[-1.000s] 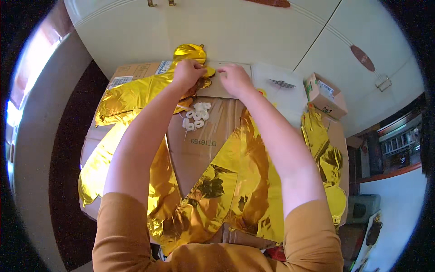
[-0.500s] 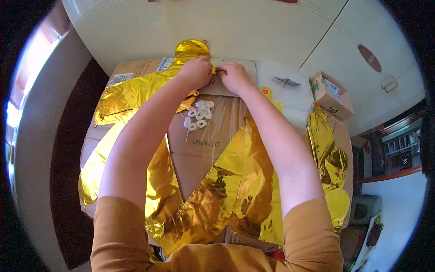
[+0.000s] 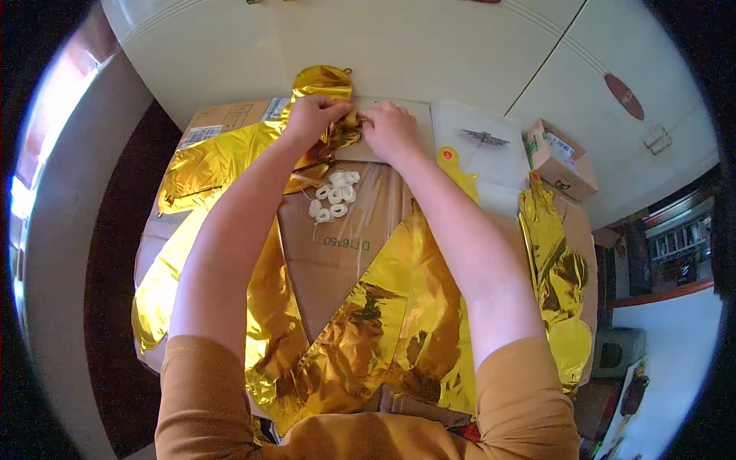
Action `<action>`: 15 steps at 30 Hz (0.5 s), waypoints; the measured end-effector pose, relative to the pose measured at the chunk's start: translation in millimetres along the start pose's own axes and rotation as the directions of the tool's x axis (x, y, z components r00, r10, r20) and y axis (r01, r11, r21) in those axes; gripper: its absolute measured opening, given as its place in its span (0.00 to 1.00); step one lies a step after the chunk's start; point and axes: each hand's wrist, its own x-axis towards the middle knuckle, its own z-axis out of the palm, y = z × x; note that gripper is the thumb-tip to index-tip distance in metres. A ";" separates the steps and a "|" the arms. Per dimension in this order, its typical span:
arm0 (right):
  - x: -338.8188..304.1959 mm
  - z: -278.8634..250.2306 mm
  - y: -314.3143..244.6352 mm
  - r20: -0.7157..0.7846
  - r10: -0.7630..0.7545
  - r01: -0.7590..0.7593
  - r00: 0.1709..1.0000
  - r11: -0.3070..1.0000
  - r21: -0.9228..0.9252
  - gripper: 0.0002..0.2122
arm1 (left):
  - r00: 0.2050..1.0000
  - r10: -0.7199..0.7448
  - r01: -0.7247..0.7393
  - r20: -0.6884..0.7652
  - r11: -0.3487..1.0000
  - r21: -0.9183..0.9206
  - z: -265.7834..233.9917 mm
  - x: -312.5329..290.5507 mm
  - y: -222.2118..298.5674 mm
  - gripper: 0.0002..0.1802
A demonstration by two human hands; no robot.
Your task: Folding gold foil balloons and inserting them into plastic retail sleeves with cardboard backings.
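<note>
- My left hand (image 3: pixel 313 119) is pinching, thumb against fingers, at the right-hand edge of the upper gold foil piece (image 3: pixel 230 157), probably to steady the thin film
- My right hand (image 3: pixel 391 130) faces it, fingertips curled in and seemingly nipping the same edge, so the bit between them is likely kept from slipping; my fingers hide the exact grip
- That upper gold foil piece lies at the far left of the cardboard (image 3: pixel 314 268), its rounded end toward the white cupboard (image 3: pixel 230 54), which puts the held edge straight ahead of me
- The white rings (image 3: pixel 337 197), with thin strings trailing, sit in a small heap just below my hands, beside the clear strips (image 3: pixel 368 195), perhaps for easy reach
- The front gold foil (image 3: pixel 353 330) spreads flat nearest my body, and the right gold foil (image 3: pixel 548 268) lies out to the side, seemingly out of my hands' way
- The small box (image 3: pixel 579 172) stands at the far right, well apart from both hands
</note>
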 end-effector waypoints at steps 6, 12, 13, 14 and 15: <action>1.0 -12.2 -17.3 -0.031 -0.010 0.008 0.999 0.998 -0.059 0.11 | 0.995 0.026 -0.028 0.095 0.999 0.024 -17.4 -1.5 7.1 0.20; 23.1 -3.3 -37.9 0.248 -0.222 0.255 0.943 0.961 -0.109 0.12 | 0.991 -0.020 0.029 -0.134 0.998 0.064 -10.5 3.4 18.9 0.23; 24.9 2.2 -38.0 0.369 -0.176 0.223 0.913 0.971 -0.090 0.13 | 0.977 -0.072 0.079 -0.202 0.996 0.029 -6.9 4.6 21.3 0.26; 24.8 6.4 -35.9 0.360 -0.185 0.233 0.914 0.968 -0.094 0.13 | 0.955 -0.125 0.127 -0.267 0.992 -0.010 -5.9 5.7 22.9 0.29; 24.5 12.3 -31.8 0.353 -0.193 0.241 0.915 0.966 -0.097 0.14 | 0.955 -0.148 0.112 -0.258 0.983 -0.148 -9.0 7.7 23.3 0.30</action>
